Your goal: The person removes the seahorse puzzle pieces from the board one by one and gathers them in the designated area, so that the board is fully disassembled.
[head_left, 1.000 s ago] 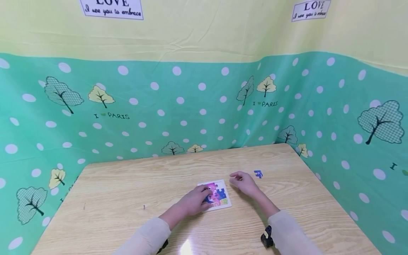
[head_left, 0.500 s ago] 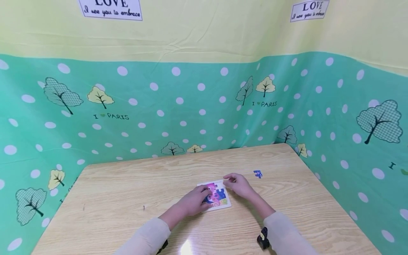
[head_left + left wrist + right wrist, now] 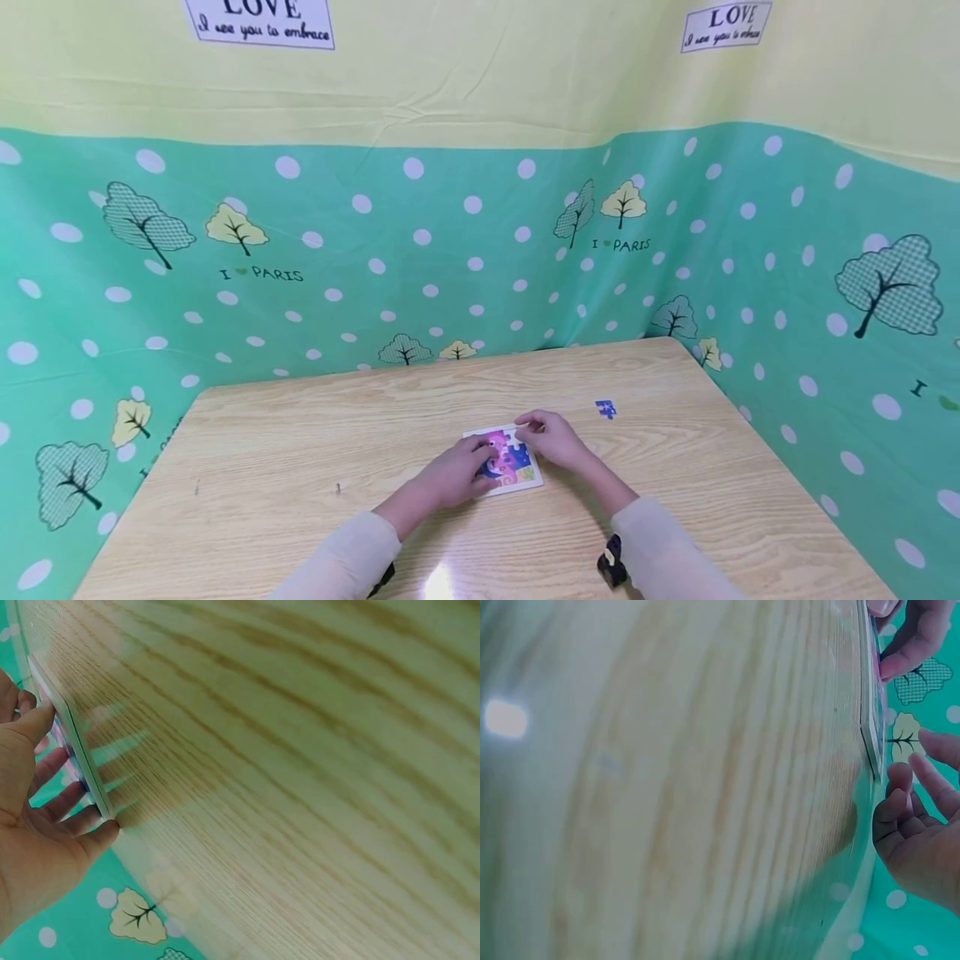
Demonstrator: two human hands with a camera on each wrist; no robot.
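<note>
A small jigsaw puzzle in a white frame (image 3: pixel 527 473) lies on the table, showing a pink creature on blue with a pale gap at its upper right. My left hand (image 3: pixel 454 475) rests over its left side; in the left wrist view the spread fingers (image 3: pixel 61 801) touch the board's face and edge. Over the upper right corner, my right hand (image 3: pixel 553 439) has thumb and index finger close together. In the right wrist view its other fingers (image 3: pixel 891 814) are curled; whether a small piece sits between the tips cannot be made out.
Loose blue puzzle material (image 3: pixel 606 408), one or two pieces, lies on the wooden table (image 3: pixel 300 467) beyond my right hand. A small dark mark (image 3: pixel 338 488) is on the tabletop at the left. A green and yellow cloth (image 3: pixel 450 250) hangs behind and at the sides.
My right hand has moved left from beside the puzzle to above its upper right corner. The left hand and the puzzle stay where they were.
</note>
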